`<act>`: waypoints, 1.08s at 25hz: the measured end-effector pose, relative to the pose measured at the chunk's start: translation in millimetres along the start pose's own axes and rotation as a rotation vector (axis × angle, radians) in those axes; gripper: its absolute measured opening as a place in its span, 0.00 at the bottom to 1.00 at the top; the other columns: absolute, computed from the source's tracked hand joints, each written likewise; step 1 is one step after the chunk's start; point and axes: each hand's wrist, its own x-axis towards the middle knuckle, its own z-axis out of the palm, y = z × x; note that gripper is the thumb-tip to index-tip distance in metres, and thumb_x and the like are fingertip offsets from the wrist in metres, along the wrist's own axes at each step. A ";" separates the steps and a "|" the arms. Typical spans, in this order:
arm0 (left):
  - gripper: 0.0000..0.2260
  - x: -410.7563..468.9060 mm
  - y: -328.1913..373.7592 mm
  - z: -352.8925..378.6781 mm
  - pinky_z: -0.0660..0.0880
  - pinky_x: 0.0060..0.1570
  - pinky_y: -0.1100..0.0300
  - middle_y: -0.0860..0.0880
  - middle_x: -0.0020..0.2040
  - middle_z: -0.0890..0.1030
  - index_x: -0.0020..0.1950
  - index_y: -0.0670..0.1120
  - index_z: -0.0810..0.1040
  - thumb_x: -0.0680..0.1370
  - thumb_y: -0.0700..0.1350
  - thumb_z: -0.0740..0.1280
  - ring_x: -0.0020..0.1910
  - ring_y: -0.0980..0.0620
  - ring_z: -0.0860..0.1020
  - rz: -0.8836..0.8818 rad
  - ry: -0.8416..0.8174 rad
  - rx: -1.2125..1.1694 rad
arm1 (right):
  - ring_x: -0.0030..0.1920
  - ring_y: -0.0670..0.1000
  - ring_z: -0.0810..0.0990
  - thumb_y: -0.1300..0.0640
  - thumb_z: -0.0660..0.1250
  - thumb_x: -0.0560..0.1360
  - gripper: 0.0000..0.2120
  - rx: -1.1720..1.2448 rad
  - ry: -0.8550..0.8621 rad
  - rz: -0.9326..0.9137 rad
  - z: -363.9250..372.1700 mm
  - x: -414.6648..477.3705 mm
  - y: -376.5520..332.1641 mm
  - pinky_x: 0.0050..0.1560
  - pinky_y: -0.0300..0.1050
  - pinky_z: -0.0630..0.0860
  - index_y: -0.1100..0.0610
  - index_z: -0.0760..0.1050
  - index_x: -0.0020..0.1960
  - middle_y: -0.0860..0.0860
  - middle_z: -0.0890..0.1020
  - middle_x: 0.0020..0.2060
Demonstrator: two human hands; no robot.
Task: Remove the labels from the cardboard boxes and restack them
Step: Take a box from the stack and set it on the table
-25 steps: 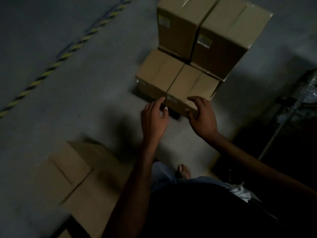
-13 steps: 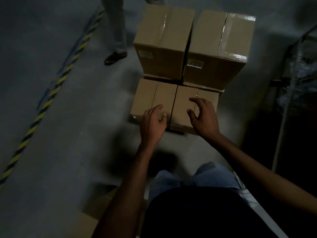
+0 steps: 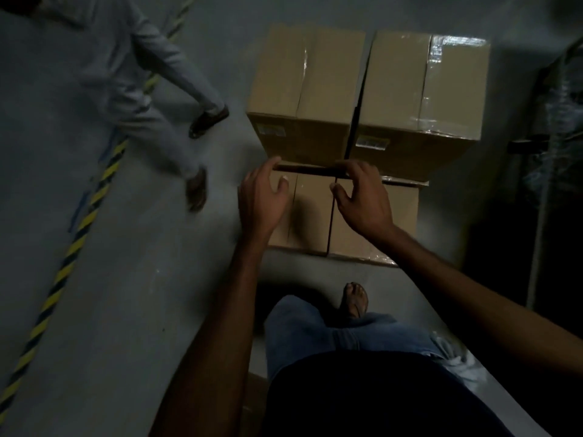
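Observation:
A stack of brown cardboard boxes stands on the grey floor ahead. Two taller boxes sit at the back: the left one [image 3: 303, 89] carries a small label [image 3: 272, 130] on its near face, the right one [image 3: 422, 86] a barcode label [image 3: 372, 142]. Two lower boxes lie in front, the left [image 3: 310, 216] and the right [image 3: 400, 209]. My left hand [image 3: 262, 200] hovers open over the left low box. My right hand [image 3: 362, 197] is open above the seam between the low boxes. Neither hand holds anything.
Another person's legs [image 3: 151, 99] in light trousers and dark shoes stand on the floor left of the stack. A yellow-black floor stripe [image 3: 72, 247] runs diagonally at left. A dark metal rack [image 3: 555, 146] stands at right. My bare foot [image 3: 355, 299] is just before the boxes.
I have stepped closer to the stack and the view has tilted up. Both hands moved forward over the low boxes toward the tall ones. The other person's legs came fully into view.

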 end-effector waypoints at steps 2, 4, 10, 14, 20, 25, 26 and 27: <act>0.19 39.4 3.7 -6.9 0.71 0.65 0.54 0.50 0.68 0.79 0.72 0.52 0.75 0.80 0.48 0.68 0.66 0.49 0.75 0.051 0.015 -0.042 | 0.70 0.54 0.70 0.52 0.69 0.81 0.21 -0.011 0.034 0.001 -5.7 32.5 -10.8 0.66 0.49 0.71 0.53 0.74 0.73 0.53 0.76 0.69; 0.19 89.4 1.6 -8.0 0.70 0.65 0.56 0.49 0.69 0.77 0.72 0.50 0.75 0.80 0.47 0.68 0.68 0.49 0.74 0.101 0.006 -0.065 | 0.72 0.54 0.68 0.52 0.69 0.81 0.23 -0.042 0.053 0.017 -6.3 68.6 -21.4 0.68 0.48 0.69 0.53 0.72 0.74 0.53 0.74 0.71; 0.27 234.2 -23.4 19.2 0.61 0.76 0.43 0.46 0.83 0.58 0.79 0.52 0.67 0.80 0.54 0.66 0.79 0.45 0.62 0.141 -0.214 0.010 | 0.78 0.59 0.62 0.49 0.67 0.82 0.28 -0.226 0.082 0.120 22.5 172.1 -33.1 0.72 0.57 0.70 0.53 0.67 0.79 0.55 0.65 0.79; 0.30 284.9 -39.3 35.6 0.58 0.76 0.44 0.47 0.84 0.51 0.82 0.54 0.61 0.82 0.62 0.61 0.82 0.46 0.55 0.112 -0.339 0.000 | 0.81 0.62 0.55 0.42 0.63 0.83 0.30 -0.355 0.061 0.236 46.2 224.2 -29.3 0.78 0.58 0.62 0.51 0.63 0.81 0.58 0.57 0.83; 0.32 294.0 -55.1 45.1 0.54 0.61 0.81 0.50 0.84 0.48 0.83 0.55 0.55 0.83 0.60 0.63 0.80 0.53 0.55 0.104 -0.436 -0.241 | 0.83 0.64 0.47 0.33 0.59 0.82 0.35 -0.374 0.047 0.361 56.3 246.3 -18.9 0.81 0.61 0.54 0.49 0.58 0.82 0.59 0.48 0.84; 0.35 295.6 -81.1 40.1 0.57 0.70 0.74 0.52 0.83 0.58 0.84 0.53 0.55 0.81 0.58 0.68 0.78 0.59 0.59 0.014 -0.414 -0.397 | 0.82 0.62 0.54 0.31 0.64 0.79 0.44 -0.142 0.027 0.438 57.7 260.8 -24.5 0.76 0.62 0.63 0.48 0.49 0.85 0.57 0.47 0.84; 0.36 296.6 -83.9 36.8 0.56 0.68 0.77 0.53 0.83 0.58 0.84 0.53 0.55 0.81 0.58 0.68 0.77 0.60 0.59 0.005 -0.410 -0.417 | 0.81 0.62 0.56 0.31 0.65 0.78 0.46 -0.100 0.019 0.430 59.3 262.8 -25.2 0.76 0.63 0.63 0.48 0.48 0.85 0.57 0.48 0.84; 0.37 298.0 -86.3 33.0 0.56 0.64 0.82 0.53 0.83 0.58 0.84 0.53 0.54 0.81 0.57 0.69 0.76 0.63 0.59 -0.004 -0.408 -0.429 | 0.80 0.63 0.58 0.31 0.66 0.77 0.47 -0.061 0.011 0.419 60.8 264.7 -25.4 0.75 0.63 0.64 0.48 0.46 0.85 0.58 0.50 0.84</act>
